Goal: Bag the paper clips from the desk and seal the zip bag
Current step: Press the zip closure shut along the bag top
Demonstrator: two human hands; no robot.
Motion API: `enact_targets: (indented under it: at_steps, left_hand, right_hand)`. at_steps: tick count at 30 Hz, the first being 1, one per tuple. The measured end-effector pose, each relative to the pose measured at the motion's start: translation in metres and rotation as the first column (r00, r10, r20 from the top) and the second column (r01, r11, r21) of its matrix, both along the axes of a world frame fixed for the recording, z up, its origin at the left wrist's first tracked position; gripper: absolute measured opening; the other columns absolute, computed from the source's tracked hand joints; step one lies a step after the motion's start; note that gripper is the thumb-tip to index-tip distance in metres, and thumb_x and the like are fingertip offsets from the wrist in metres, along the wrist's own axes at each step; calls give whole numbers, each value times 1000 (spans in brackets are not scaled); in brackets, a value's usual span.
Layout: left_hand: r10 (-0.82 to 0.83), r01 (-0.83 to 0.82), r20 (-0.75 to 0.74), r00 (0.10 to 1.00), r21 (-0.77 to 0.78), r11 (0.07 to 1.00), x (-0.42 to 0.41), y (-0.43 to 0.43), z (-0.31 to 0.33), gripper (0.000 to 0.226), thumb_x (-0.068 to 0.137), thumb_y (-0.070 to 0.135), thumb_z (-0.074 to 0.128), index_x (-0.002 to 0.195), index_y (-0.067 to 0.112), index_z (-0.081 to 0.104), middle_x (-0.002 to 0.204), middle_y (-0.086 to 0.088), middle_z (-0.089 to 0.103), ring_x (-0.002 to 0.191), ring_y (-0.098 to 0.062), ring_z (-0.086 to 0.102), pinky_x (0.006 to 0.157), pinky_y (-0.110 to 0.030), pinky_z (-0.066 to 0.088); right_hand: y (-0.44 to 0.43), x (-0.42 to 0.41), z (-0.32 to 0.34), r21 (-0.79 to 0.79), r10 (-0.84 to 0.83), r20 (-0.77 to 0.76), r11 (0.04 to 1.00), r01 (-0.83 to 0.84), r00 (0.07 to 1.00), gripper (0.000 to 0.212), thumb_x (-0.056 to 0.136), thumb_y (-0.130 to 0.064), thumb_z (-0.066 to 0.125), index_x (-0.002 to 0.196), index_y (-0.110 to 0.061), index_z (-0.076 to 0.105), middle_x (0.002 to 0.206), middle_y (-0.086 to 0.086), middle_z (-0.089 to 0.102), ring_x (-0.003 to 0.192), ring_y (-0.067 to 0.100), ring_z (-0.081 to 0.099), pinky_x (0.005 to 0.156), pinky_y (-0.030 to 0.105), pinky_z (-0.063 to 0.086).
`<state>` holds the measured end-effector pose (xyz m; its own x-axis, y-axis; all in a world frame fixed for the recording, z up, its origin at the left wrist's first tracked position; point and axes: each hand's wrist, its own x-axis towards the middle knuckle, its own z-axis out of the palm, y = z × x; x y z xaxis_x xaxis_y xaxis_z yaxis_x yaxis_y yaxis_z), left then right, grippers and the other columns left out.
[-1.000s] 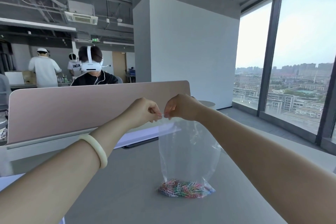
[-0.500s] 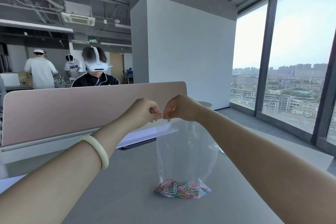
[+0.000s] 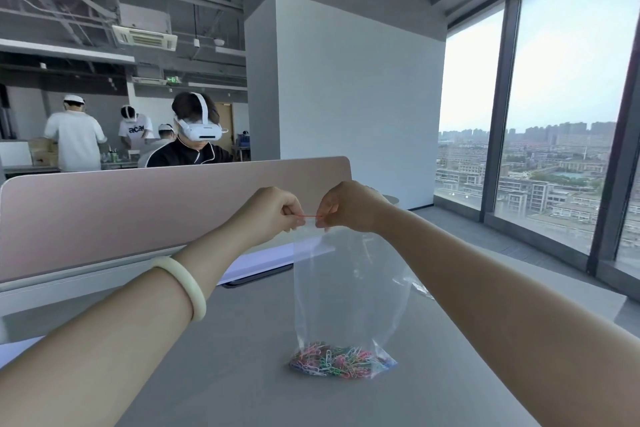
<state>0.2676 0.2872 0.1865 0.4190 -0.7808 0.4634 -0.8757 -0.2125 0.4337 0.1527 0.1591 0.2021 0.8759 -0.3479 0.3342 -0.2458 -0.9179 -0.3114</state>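
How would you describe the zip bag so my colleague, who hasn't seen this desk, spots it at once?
Start at the grey desk in front of the pink divider panel. Near its middle a clear zip bag stands upright, its top strip pinched by the left hand and right hand. Only it holds multicoloured paper clips, heaped at the bottom.

pink divider point(image 3: 138, 211) | headset wearer point(image 3: 194, 139) behind | phone point(image 3: 258, 277) | window point(image 3: 568, 135)
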Motion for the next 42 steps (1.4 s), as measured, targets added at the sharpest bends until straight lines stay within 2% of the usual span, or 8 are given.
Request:
enact_targets:
  at_steps: [6, 9, 12, 16, 22, 27, 34, 42]
  left_hand:
    - [6, -7, 12, 1000, 21, 1000, -2, -3, 0, 9, 83, 15, 68, 87, 7, 70, 66, 9, 59, 62, -7, 54, 57, -14, 40]
    - [-7, 6, 18, 1000, 33, 999, -6, -7, -1, 10, 82, 18, 68, 89, 12, 71, 72, 9, 61, 69, -6, 55, 61, -14, 41]
    - [-19, 19, 25, 1000, 23, 1000, -8, -11, -2, 8, 83, 13, 66, 85, 7, 71, 66, 4, 62, 63, -8, 56, 56, -12, 43]
    - [-23, 23, 20, 1000, 15, 1000, -9, -12, -1, 8, 84, 10, 64, 80, 6, 70, 59, 9, 59, 51, 3, 54, 48, -5, 39]
    - [-17, 17, 16, 1000, 14, 1000, -10, -12, 1, 8, 84, 11, 65, 81, 5, 70, 59, 10, 59, 56, -4, 56, 46, -1, 38]
    - [-15, 15, 6, 1000, 14, 1000, -11, -12, 2, 8, 84, 10, 64, 83, 4, 69, 59, 9, 58, 49, 2, 54, 43, 0, 36]
    - [-11, 11, 0, 1000, 7, 1000, -8, -11, 2, 13, 84, 7, 63, 72, 13, 65, 61, 8, 60, 52, 2, 57, 47, 2, 37]
    - [25, -25, 3, 1000, 1, 1000, 1, -7, -4, 16, 83, 10, 66, 69, 17, 63, 61, 6, 61, 48, 13, 55, 49, 1, 38]
  right_hand:
    - [1, -4, 0, -59, -17, -10, 998, 16, 1000, 13, 81, -28, 64, 68, -33, 65, 77, -12, 71, 82, 4, 54, 68, 23, 41]
    - [1, -2, -1, -63, -12, -12, 998, 11, 1000, 9, 81, -30, 64, 73, -33, 67, 79, -12, 72, 86, 6, 57, 70, 22, 37]
    - [1, -3, -1, -68, -10, -4, 998, 10, 1000, 6, 81, -35, 65, 81, -31, 70, 86, -11, 74, 87, 5, 57, 73, 23, 38]
    - [-3, -12, 2, -66, -19, -2, 998, 18, 1000, 10, 81, -34, 66, 87, -29, 73, 89, -11, 74, 82, 2, 52, 61, 17, 35]
    - [-5, -16, 3, -129, -40, -6, 991, 39, 999, 13, 84, -32, 62, 86, -25, 73, 88, -10, 73, 85, 6, 56, 81, 26, 41]
    - [-9, -19, 0, -143, -34, 10, 989, 35, 999, 11, 84, -35, 62, 81, -30, 71, 82, -14, 67, 83, 5, 53, 78, 27, 39]
    - [-22, -23, -3, -182, -54, 19, 982, 56, 998, 17, 82, -39, 63, 66, -39, 57, 65, -20, 57, 79, 6, 52, 95, 31, 36]
    - [-47, -43, -9, -204, -117, 3, 972, 115, 993, 15, 84, -42, 60, 89, -32, 70, 75, -19, 61, 93, 8, 59, 100, 32, 33]
